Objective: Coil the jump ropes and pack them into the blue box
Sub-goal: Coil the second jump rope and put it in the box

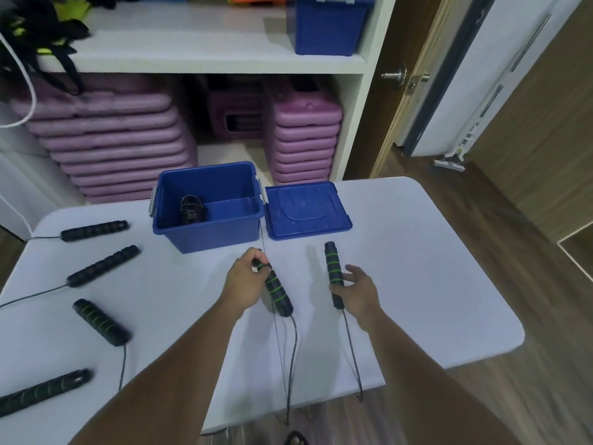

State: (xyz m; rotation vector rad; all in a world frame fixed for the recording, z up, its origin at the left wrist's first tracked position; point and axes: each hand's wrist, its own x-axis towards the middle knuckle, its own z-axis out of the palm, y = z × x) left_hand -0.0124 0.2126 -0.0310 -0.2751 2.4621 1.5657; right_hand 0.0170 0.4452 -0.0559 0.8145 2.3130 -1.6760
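Two green-ringed handles are at our hands near the table's front edge. Our left hand [245, 271] pinches the top end of the left handle [277, 292] between curled fingertips and thumb, the handle slanting down toward us. Our right hand [356, 292] lies against the lower half of the right handle [333, 274], which points away from us. Its fingers are half spread and loosely bent, and we cannot tell whether the thumb clamps the handle. From each handle's near end a dark cord [293, 364] runs toward us and drops over the front edge of the white table [417, 268]. A thinner straight strand [276, 332] passes by the left fingertips and carries on toward the box. To the right of our right hand the white top runs on to a rounded corner, with wood floor [545, 364] beyond that edge. On the left half lie four more black handles [101, 321], well apart from each other, thin cords trailing from three of them. A band of table top separates our hands from the blue box [208, 236], which stands open near the far edge with one coiled rope [192, 208] in its left part. Its lid [305, 210] lies flat just beside its right wall. Behind the table stands a white shelf [208, 62] holding stacked purple pads [112, 139] and a second blue bin [330, 27]; a door [401, 43] stands to the right.
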